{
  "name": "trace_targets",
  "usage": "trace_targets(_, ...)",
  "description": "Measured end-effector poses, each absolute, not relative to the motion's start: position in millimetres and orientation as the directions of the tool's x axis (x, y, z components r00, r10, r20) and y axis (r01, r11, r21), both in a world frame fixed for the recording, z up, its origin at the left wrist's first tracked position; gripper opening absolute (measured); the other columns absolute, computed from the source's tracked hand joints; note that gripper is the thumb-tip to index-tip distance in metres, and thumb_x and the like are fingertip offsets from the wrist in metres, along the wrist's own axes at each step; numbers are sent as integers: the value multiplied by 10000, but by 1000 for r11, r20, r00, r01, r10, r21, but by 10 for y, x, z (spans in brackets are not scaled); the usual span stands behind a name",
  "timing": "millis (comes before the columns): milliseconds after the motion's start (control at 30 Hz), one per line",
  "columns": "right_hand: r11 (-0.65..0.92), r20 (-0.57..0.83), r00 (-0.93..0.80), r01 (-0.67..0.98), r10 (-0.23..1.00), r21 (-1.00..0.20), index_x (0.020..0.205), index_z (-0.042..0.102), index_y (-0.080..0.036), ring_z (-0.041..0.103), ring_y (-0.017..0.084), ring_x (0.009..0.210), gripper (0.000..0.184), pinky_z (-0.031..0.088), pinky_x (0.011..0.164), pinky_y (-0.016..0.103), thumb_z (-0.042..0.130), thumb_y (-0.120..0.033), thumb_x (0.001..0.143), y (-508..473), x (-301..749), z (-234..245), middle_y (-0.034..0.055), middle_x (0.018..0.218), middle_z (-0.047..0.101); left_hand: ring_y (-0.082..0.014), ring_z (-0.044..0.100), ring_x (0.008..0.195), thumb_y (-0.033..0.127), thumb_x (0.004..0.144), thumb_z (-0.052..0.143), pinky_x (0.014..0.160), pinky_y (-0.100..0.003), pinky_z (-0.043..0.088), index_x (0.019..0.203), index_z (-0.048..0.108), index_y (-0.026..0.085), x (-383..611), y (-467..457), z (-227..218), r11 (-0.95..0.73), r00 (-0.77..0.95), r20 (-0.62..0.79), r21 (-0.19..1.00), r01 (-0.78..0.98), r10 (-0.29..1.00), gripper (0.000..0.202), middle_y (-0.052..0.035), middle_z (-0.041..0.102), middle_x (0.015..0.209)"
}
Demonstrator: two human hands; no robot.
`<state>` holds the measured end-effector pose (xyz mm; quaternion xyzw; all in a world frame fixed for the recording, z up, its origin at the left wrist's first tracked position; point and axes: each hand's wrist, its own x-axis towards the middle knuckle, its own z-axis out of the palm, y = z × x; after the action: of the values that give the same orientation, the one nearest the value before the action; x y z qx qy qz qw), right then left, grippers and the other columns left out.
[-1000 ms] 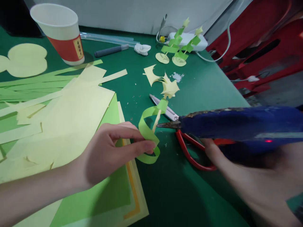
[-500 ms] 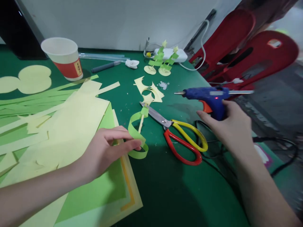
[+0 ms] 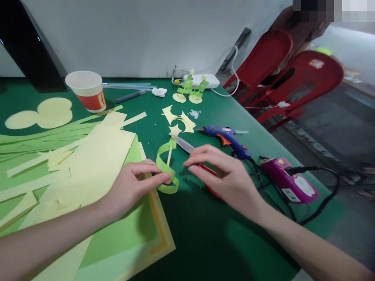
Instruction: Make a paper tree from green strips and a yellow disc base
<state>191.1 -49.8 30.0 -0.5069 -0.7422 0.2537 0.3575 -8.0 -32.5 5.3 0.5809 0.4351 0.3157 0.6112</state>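
My left hand (image 3: 137,179) pinches a small paper tree by its lower part. This tree has a green paper strip (image 3: 161,155) curling around a thin stick (image 3: 169,156), with a pale yellow star (image 3: 175,131) at its tip. To its right hovers my right hand (image 3: 219,171), holding nothing, fingers loosely bent and apart from the thumb. Scissors (image 3: 185,146) lie beneath that hand, which hides most of their handles. Beyond it, a blue hot glue gun (image 3: 231,138) with an orange trigger rests on its side on the green table (image 3: 205,234).
Yellow and green paper sheets (image 3: 102,156) cover the left side. A paper cup (image 3: 88,91), a pen (image 3: 131,96) and two finished paper trees (image 3: 195,98) stand or lie toward the wall. A purple power socket (image 3: 288,181) with black cords sits right; red chairs (image 3: 316,74) are beyond.
My right hand has let go of the glue gun, now lying on the table, and moved left toward the paper tree. My left hand keeps its pinch. The camera view has shifted slightly.
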Motion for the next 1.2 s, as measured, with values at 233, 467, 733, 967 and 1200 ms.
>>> trace_targets(233,188,87,-272,375,959,-908,727,600,-197,555,115,757,40,450,660,232,606,-202,766,-434,1679,283,4,777,606,-125,558,695,262,727,669,667,-235,417,705,735,190,-71,-321,49,120,438,-136,991,63,889,100,-14,652,701)
trace_targets(467,172,79,-275,330,958,-928,668,586,-178,510,107,662,102,379,541,229,599,-217,761,-423,1673,332,12,716,578,-120,526,644,250,707,683,633,-238,409,681,731,182,-64,-312,86,101,435,-132,991,93,891,87,-12,647,671)
trace_targets(733,140,66,-162,500,985,-855,656,591,-177,431,80,503,133,306,439,219,580,-255,763,-459,1674,395,-6,605,549,-161,575,727,268,713,676,712,-279,440,656,709,166,-66,-324,71,133,438,-155,988,79,885,122,-33,657,724)
trace_targets(967,248,238,-134,793,962,-557,690,622,-198,415,79,464,30,331,457,244,635,-206,716,-337,1880,559,-4,649,591,-156,576,716,287,723,671,701,-276,445,700,724,166,-70,-322,81,142,426,-165,986,87,889,134,-42,672,741)
trace_targets(1200,184,37,-289,503,957,-845,702,636,-163,406,62,521,83,307,442,216,613,-224,753,-429,1657,492,7,741,595,-126,549,638,269,713,683,639,-244,438,669,728,189,-68,-326,82,105,413,-127,992,75,902,102,-8,648,659)
